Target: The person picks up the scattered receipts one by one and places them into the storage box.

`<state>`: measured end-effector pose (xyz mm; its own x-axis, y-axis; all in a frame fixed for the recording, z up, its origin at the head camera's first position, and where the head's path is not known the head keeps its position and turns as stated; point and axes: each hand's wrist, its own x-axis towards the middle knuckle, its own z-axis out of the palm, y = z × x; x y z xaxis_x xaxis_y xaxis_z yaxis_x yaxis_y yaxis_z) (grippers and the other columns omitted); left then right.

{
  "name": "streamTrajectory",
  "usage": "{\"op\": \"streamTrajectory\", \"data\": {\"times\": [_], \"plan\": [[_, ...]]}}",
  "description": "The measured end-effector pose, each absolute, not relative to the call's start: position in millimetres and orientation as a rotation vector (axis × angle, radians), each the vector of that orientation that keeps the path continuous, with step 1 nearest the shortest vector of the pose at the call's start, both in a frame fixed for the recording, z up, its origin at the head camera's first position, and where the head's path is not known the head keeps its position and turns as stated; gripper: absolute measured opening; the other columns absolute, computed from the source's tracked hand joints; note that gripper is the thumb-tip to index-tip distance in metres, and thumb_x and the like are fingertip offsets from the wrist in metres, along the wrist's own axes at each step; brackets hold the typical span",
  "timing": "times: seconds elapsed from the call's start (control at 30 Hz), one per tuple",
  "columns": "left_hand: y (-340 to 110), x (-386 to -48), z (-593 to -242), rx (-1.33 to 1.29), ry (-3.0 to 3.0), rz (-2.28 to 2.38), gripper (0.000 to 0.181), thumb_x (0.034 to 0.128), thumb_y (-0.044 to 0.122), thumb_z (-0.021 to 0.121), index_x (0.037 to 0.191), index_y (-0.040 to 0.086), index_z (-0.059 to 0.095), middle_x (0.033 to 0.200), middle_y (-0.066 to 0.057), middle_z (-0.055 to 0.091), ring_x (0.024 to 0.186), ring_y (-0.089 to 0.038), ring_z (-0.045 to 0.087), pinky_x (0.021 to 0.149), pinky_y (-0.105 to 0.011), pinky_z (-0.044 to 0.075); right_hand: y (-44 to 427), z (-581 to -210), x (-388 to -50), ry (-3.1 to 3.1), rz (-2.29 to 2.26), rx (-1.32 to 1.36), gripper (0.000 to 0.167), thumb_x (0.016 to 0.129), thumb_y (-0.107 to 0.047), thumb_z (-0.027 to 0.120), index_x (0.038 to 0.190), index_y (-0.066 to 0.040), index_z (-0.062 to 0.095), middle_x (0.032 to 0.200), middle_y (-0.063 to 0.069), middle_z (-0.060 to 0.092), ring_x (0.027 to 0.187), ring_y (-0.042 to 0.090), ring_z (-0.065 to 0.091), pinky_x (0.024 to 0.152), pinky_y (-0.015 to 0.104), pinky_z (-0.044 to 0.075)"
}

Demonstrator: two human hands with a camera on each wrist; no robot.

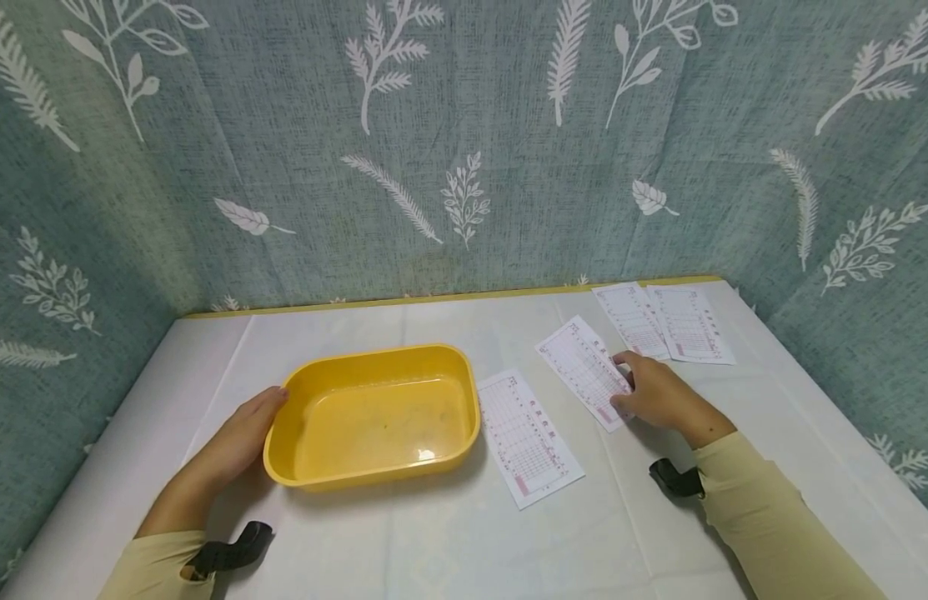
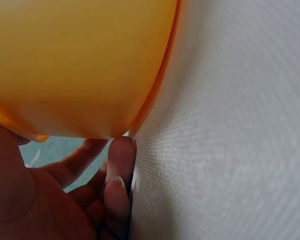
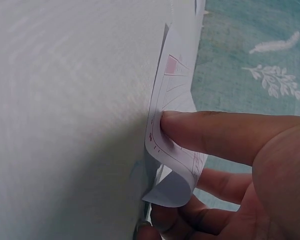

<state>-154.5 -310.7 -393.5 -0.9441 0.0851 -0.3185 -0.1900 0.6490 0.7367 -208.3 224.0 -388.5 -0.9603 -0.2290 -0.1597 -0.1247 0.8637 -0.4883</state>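
Observation:
An orange-yellow plastic basin [image 1: 384, 417], with rounded corners and nothing inside, stands left of centre on the white-covered table. My left hand [image 1: 238, 437] holds its left end. In the left wrist view the thumb is at the rim and the other fingers are low by the wall of the basin [image 2: 80, 55]. My right hand [image 1: 659, 396] pinches the near right edge of a printed paper form [image 1: 579, 367]. Up close in the right wrist view, the thumb presses on the printed face and the paper form [image 3: 175, 100] curls up at its edge.
Another printed form [image 1: 527, 437] lies flat just right of the basin. Two more forms, one left [image 1: 632, 317] and one right [image 1: 692, 321], lie partly overlapping at the table's back right. A leaf-patterned green-blue curtain [image 1: 433, 150] surrounds the back and sides.

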Motion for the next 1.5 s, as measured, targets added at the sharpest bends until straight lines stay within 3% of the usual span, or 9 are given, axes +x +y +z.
{"op": "streamTrajectory", "data": {"times": [0.13,0.37,0.6,1.0,1.27,1.5], "plan": [[-311.3,-154.2,-394.8,-0.075,2.552,1.195,0.078,0.1059,0.055,0.015,0.157,-0.005,0.013,0.159,-0.031,0.023,0.144,-0.048,0.024,0.116,-0.07,0.014,224.1,-389.7,-209.0,2.833,-0.721,-0.27,0.058,0.087,-0.009,0.072,0.135,0.01,0.047,0.106,0.024,0.066,0.084,0.024,0.061,0.071,0.034,0.052],[-311.6,-153.7,-396.7,-0.061,2.559,1.196,0.079,0.1061,0.054,0.016,0.156,-0.006,0.013,0.159,-0.032,0.021,0.146,-0.049,0.021,0.115,-0.07,0.014,224.2,-391.1,-208.8,2.833,-0.736,-0.265,0.044,0.088,-0.009,0.071,0.124,0.005,0.051,0.104,0.023,0.067,0.082,0.024,0.061,0.069,0.034,0.051],[-311.4,-153.3,-395.1,-0.057,2.569,1.182,0.078,0.1058,0.055,0.015,0.156,-0.005,0.015,0.155,-0.03,0.029,0.137,-0.045,0.033,0.115,-0.07,0.017,222.9,-388.6,-207.2,2.835,-0.744,-0.258,0.036,0.091,-0.011,0.066,0.122,0.003,0.053,0.099,0.019,0.065,0.079,0.023,0.059,0.066,0.032,0.049],[-311.0,-153.9,-394.3,-0.063,2.571,1.184,0.08,0.1056,0.055,0.015,0.156,-0.006,0.014,0.159,-0.032,0.022,0.144,-0.049,0.023,0.115,-0.071,0.013,222.1,-386.8,-206.9,2.861,-0.712,-0.272,0.026,0.093,-0.011,0.064,0.115,0.002,0.057,0.104,0.021,0.066,0.082,0.025,0.058,0.067,0.032,0.049],[-309.5,-153.7,-394.7,-0.044,2.577,1.196,0.079,0.1054,0.056,0.017,0.156,-0.005,0.017,0.155,-0.03,0.03,0.138,-0.045,0.033,0.115,-0.07,0.016,223.2,-387.3,-205.3,2.877,-0.715,-0.254,0.029,0.095,-0.013,0.061,0.12,0.0,0.055,0.107,0.022,0.065,0.081,0.025,0.057,0.065,0.031,0.046],[-310.4,-153.1,-396.6,-0.049,2.58,1.184,0.078,0.106,0.054,0.015,0.156,-0.006,0.016,0.156,-0.031,0.029,0.138,-0.046,0.032,0.115,-0.07,0.017,223.0,-388.5,-206.0,2.903,-0.72,-0.256,0.019,0.096,-0.01,0.058,0.113,-0.003,0.058,0.11,0.023,0.065,0.081,0.025,0.057,0.064,0.03,0.046]]}}
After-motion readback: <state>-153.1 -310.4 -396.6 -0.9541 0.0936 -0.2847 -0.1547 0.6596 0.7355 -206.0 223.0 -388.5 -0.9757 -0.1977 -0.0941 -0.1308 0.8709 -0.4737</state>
